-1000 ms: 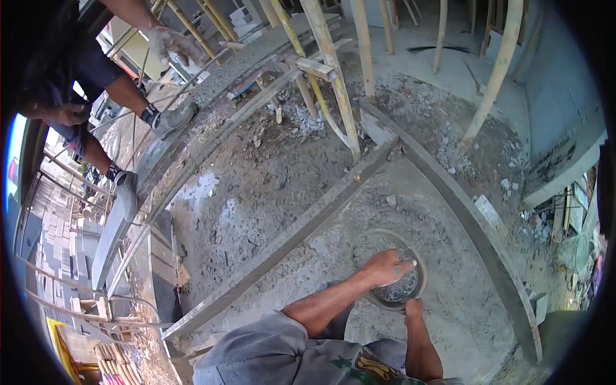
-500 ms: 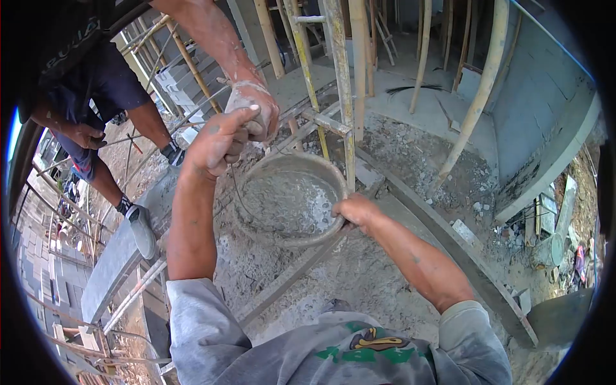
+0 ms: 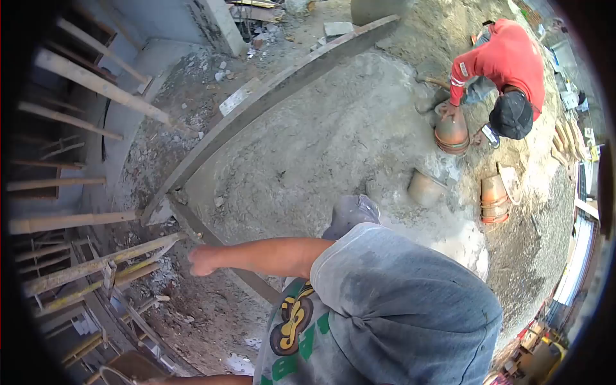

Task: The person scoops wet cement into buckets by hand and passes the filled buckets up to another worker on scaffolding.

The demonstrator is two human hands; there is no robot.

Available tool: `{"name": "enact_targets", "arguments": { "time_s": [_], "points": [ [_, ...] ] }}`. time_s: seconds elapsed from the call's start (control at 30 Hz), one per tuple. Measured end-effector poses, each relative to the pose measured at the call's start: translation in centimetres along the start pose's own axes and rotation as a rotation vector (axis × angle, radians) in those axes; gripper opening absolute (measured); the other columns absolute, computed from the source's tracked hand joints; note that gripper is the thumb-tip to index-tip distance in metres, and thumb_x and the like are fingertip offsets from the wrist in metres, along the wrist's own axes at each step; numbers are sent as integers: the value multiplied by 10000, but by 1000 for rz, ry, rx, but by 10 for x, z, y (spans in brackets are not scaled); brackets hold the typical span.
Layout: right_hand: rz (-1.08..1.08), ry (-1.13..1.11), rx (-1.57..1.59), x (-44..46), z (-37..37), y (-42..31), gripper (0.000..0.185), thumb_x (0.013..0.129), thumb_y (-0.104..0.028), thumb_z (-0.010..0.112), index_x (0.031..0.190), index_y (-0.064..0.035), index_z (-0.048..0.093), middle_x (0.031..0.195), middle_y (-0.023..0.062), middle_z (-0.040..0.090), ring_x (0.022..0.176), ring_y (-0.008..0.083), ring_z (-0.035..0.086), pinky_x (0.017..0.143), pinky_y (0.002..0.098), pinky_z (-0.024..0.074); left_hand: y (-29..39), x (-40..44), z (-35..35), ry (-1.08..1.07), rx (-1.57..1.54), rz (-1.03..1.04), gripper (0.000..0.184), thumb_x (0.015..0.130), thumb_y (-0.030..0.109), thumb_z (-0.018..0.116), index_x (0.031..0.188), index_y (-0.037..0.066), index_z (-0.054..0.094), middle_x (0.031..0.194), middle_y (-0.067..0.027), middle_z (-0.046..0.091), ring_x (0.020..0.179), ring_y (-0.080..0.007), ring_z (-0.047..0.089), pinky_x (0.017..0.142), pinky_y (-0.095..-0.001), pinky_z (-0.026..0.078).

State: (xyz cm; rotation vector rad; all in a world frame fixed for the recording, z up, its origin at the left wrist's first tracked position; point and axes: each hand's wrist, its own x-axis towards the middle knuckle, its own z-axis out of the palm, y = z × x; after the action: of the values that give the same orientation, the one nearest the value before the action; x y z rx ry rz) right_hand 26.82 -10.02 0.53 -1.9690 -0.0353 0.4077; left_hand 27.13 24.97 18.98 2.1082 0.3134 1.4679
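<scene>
My right hand [image 3: 204, 260] is stretched out to the left over the rough ground, near the low concrete edging [image 3: 250, 282]. It is smeared by motion, so its finger pose and any contents are unclear. Along the bottom edge, part of my left forearm [image 3: 205, 380] shows. Its hand is mostly cut off, close to the brown rounded container [image 3: 131, 367] in the lower left corner.
A co-worker in red [image 3: 513, 61] bends at the upper right, one hand on stacked buckets [image 3: 452, 131]. Nearby are a single bucket [image 3: 427, 187] and another stack [image 3: 494, 200]. A curved concrete curb [image 3: 269, 90] crosses the upper left; bamboo poles [image 3: 102, 83] stand beyond.
The view has swung far to the right, bringing the red-shirted co-worker and buckets in. My right hand is off the large basin's rim; the other co-worker, whose hand met my left hand, is out of view.
</scene>
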Motion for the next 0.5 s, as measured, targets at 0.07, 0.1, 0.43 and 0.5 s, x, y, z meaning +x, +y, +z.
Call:
{"name": "enact_targets", "arguments": {
  "time_s": [0.07,0.1,0.43,0.5],
  "points": [
    [333,160,47,-39,-23,155,266,680,-120,495,856,4,652,971,206,606,886,361,584,723,428,471,-8,-123,94,-702,-151,-311,406,854,356,539,1085,22,558,965,-147,611,885,-214,578,767,-365,462],
    [454,281,72,-71,-33,232,257,668,-123,511,847,-14,659,967,178,616,898,355,581,715,438,474,-12,-195,134,-1027,-369,-541,382,862,292,556,1105,-3,538,967,-143,602,892,-185,575,768,-344,476],
    [1599,1209,878,-591,6,680,592,786,-460,520,1111,35,513,1000,227,569,801,347,592,573,438,512,364,-723,83,-2519,-277,77,342,867,240,561,1087,-22,562,966,-107,604,885,-156,556,786,-275,440],
    [1429,1555,1505,-633,-32,676,878,749,-615,519,1332,-18,247,1233,327,352,869,437,534,582,490,500,348,-806,78,-2480,-371,44,305,864,238,559,1037,-12,580,885,-87,622,788,-124,555,711,-257,447]
  ]
}}
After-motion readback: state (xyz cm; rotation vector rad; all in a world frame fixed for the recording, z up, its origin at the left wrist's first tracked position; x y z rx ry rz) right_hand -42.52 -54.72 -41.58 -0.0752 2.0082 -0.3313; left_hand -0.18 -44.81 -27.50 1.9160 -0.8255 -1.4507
